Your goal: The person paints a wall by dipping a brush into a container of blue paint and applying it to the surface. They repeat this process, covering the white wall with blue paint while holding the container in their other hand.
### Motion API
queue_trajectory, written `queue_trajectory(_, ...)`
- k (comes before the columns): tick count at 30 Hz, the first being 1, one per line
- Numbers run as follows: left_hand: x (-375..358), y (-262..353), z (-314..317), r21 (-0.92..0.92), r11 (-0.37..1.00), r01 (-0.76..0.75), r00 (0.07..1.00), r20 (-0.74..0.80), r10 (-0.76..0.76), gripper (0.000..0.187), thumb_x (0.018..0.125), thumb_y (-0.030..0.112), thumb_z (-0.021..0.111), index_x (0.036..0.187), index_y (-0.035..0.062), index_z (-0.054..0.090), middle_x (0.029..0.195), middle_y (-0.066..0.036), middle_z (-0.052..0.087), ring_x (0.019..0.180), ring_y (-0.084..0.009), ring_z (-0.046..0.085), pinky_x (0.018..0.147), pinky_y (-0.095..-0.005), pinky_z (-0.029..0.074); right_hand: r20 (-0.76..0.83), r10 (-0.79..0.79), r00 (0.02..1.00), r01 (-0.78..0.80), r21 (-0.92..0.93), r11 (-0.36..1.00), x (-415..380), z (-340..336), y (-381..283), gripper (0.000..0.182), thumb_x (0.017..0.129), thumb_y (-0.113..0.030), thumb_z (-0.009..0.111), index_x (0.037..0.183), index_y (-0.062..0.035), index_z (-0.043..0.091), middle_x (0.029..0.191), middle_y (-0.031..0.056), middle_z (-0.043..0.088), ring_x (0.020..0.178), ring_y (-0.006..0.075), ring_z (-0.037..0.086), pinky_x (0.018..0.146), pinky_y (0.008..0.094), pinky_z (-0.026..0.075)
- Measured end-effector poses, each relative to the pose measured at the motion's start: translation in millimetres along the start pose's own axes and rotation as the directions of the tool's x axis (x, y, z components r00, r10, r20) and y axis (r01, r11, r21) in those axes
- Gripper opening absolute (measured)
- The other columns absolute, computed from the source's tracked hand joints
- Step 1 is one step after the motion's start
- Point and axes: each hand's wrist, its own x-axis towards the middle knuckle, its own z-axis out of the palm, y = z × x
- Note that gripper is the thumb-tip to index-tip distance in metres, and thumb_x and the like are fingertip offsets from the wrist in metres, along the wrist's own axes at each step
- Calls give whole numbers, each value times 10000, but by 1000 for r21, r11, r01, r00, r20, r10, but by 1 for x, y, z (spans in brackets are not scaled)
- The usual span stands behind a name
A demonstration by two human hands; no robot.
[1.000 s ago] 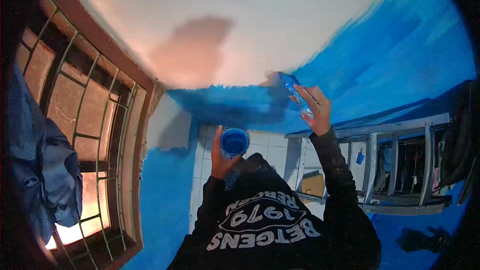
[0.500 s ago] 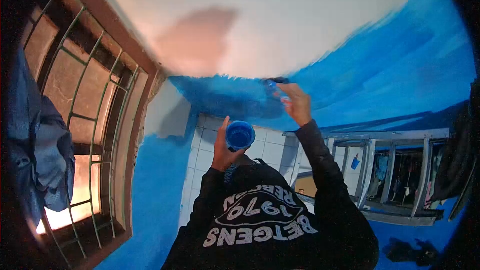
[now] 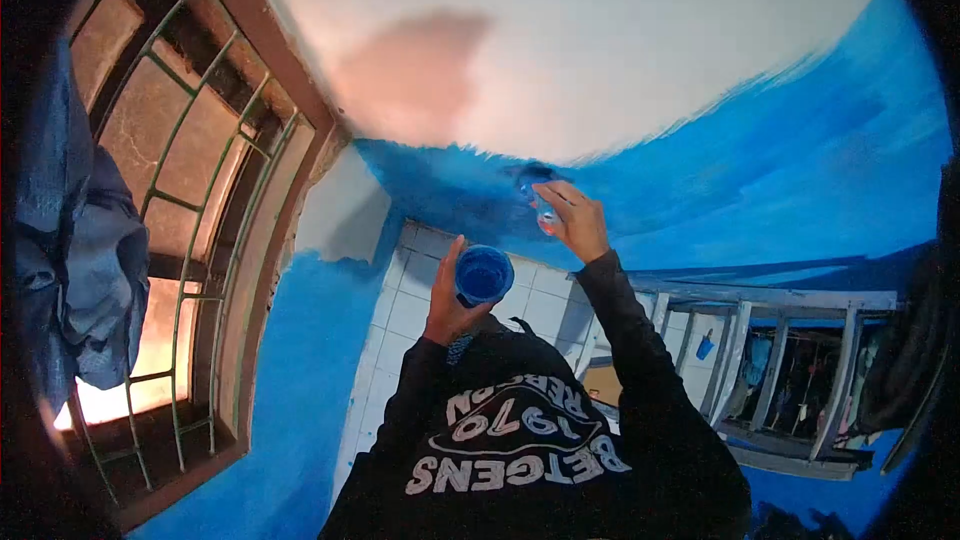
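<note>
In my left hand (image 3: 447, 298) is a round cup of blue paint (image 3: 484, 276), its opening toward the camera. My right hand (image 3: 577, 221) grips a small paintbrush (image 3: 545, 212) by its handle, which shows red and blue. The brush's dark bristles meet the blue-painted part of the wall (image 3: 680, 190), just under the ragged border with the white part (image 3: 620, 50). The fingers of my right hand are pinched together around the handle.
A barred window (image 3: 180, 190) stands at the left, with a dark blue cloth (image 3: 95, 260) hanging before it. White tiles (image 3: 415, 280) lie behind the cup. A grey wooden frame (image 3: 745, 370) with hanging items is at the right.
My right hand and the brush have moved slightly down and left along the wall. The camera view has shifted and tilted a little. The cup remains in my left hand.
</note>
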Motion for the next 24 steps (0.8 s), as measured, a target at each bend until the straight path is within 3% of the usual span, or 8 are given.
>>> queue_trajectory(3,-3,0,4,-49,997,-62,998,-34,61,1140,634,199,909,1553,53,250,1358,-207,500,1259,-363,517,1072,-459,414,-232,58,971,-40,82,996,6,-5,9,419,798,-23,692,1203,-128,693,1119,103,691,927,283,693,717,377,579)
queue_trajectory(6,-7,10,-6,-68,998,7,997,-70,-11,1137,631,168,906,1551,50,248,1350,-203,498,1260,-360,517,1071,-452,416,-261,151,954,-121,127,984,5,-26,5,384,810,2,691,1174,-121,708,1088,94,699,917,264,682,719,377,564)
queue_trajectory(9,-8,13,-9,-85,990,112,992,-56,-116,1125,640,152,901,1549,44,247,1347,-203,492,1262,-366,515,1064,-452,423,-362,18,932,5,61,998,8,-51,-7,384,791,15,703,1148,-128,721,1059,90,707,924,250,671,747,375,550)
queue_trajectory(13,-2,8,-10,-66,997,51,997,-48,-54,1122,648,148,896,1553,48,241,1357,-203,490,1266,-367,512,1069,-455,420,-355,67,932,-12,155,988,6,-49,-24,392,757,42,709,1123,-99,725,1038,108,709,942,268,667,772,378,539)
queue_trajectory(15,1,8,-10,-38,999,24,999,-26,-25,1121,649,150,896,1554,48,242,1362,-203,489,1269,-366,511,1071,-456,419,-160,-19,987,41,139,989,-1,-32,-22,577,678,44,680,1221,-151,678,1100,93,704,966,303,667,788,385,567)
queue_trajectory(19,12,19,-17,-22,1000,-15,1000,-13,15,1121,645,178,900,1552,52,253,1367,-203,497,1282,-370,505,1074,-463,419,-66,65,996,-64,18,998,-9,-17,0,570,670,59,692,1199,-153,696,1096,99,709,976,295,675,788,382,569)
queue_trajectory(21,16,23,-22,-17,1000,-8,1000,-6,8,1120,645,188,901,1551,52,257,1369,-204,499,1281,-371,506,1076,-464,417,-310,103,945,-56,157,986,-10,-31,23,529,694,48,736,1186,-143,704,1103,92,714,971,275,682,797,386,571)
queue_trajectory(24,16,26,-25,-48,999,22,1000,2,-22,1123,639,187,899,1550,49,258,1384,-209,494,1279,-371,510,1088,-459,407,-375,139,917,-105,111,988,-4,-96,-8,451,735,25,760,1165,-107,717,1085,106,714,949,282,682,816,380,563)
